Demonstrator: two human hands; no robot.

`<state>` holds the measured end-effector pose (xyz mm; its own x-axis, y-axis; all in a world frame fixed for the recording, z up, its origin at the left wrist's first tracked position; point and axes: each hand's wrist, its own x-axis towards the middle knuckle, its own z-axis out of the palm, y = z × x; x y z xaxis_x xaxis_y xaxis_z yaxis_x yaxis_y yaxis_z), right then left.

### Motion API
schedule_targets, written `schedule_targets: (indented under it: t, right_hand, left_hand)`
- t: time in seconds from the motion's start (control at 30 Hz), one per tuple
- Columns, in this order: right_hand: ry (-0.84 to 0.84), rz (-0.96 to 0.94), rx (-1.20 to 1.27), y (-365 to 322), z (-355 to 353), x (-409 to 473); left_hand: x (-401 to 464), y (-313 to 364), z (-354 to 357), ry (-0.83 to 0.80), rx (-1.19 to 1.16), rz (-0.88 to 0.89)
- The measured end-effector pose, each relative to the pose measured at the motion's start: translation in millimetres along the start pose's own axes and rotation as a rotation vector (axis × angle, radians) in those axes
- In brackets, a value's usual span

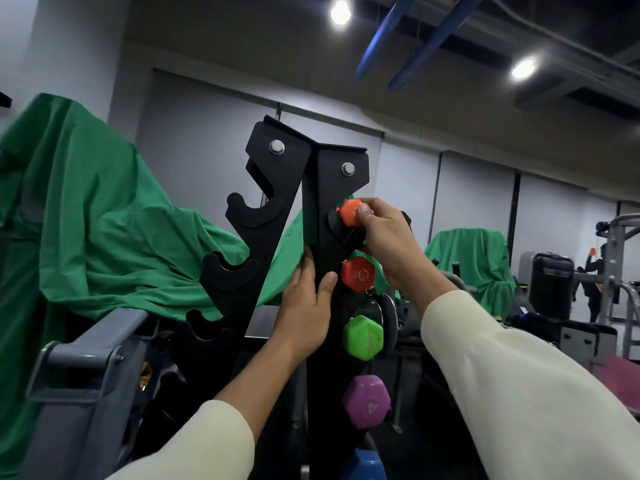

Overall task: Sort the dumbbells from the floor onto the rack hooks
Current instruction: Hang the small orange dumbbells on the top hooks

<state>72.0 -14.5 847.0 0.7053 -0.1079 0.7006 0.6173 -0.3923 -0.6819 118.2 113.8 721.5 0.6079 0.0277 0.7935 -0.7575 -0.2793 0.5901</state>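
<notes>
A black dumbbell rack (322, 188) stands upright in front of me, with hook plates on both sides. My right hand (384, 237) grips an orange dumbbell (350, 212) at the top hook of the right-hand plate. Below it on the same side hang a red dumbbell (358, 273), a green dumbbell (363, 337), a purple dumbbell (367, 401) marked 4 and a blue dumbbell (363, 464) at the frame's bottom edge. My left hand (306, 306) holds the rack's upright edge, thumb on its front face. The hooks of the left-hand plate (256, 209) hold nothing.
Green cloth (86, 209) drapes equipment behind and left of the rack; another covered machine (474, 258) sits to the right. A grey machine frame (79, 368) is close at lower left. Gym machines (550, 285) and a person stand at far right.
</notes>
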Motion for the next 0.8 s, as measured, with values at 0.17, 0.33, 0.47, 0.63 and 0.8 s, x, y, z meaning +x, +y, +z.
schedule_targets:
  t: [0.17,0.33,0.47,0.63,0.8]
  right_hand:
    - [0.063,-0.138,-0.188,-1.8,-3.1,-16.7]
    - [0.129,-0.438,-0.509,7.5,-4.6,-28.7]
    - [0.104,-0.509,-0.725,4.2,-13.3,-25.4]
    - [0.132,-0.497,-0.694,5.4,-18.9,-24.9]
    - [0.029,-0.523,-0.675,6.4,-14.6,-17.0]
  left_hand:
    - [-0.1,0.6,-0.6,-0.008,0.019,0.007]
    - [0.1,-1.1,-3.3,-0.020,0.017,0.025]
    - [1.4,-1.0,-3.8,-0.014,0.023,0.034]
    - [1.8,-2.2,-3.4,-0.015,0.030,0.020]
    - [1.0,0.8,-3.3,-0.015,0.037,-0.003]
